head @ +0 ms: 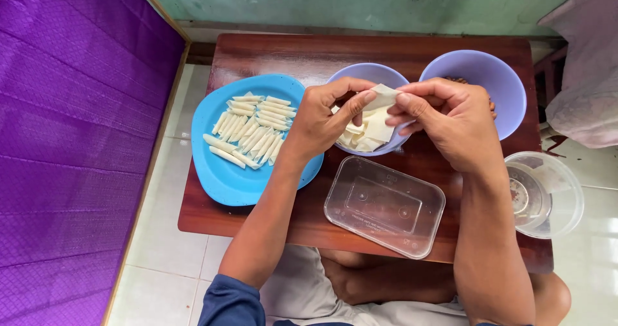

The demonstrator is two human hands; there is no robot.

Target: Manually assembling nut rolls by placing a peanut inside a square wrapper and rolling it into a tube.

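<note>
Behind right hand [450, 117], half-hidden filling bowl [496, 81]

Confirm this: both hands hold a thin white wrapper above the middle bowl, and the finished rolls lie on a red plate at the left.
One detail is wrong: the plate is blue, not red, as the head view shows. The left hand and right hand do hold the white wrapper above the middle bowl, and the rolls lie at left.
</note>
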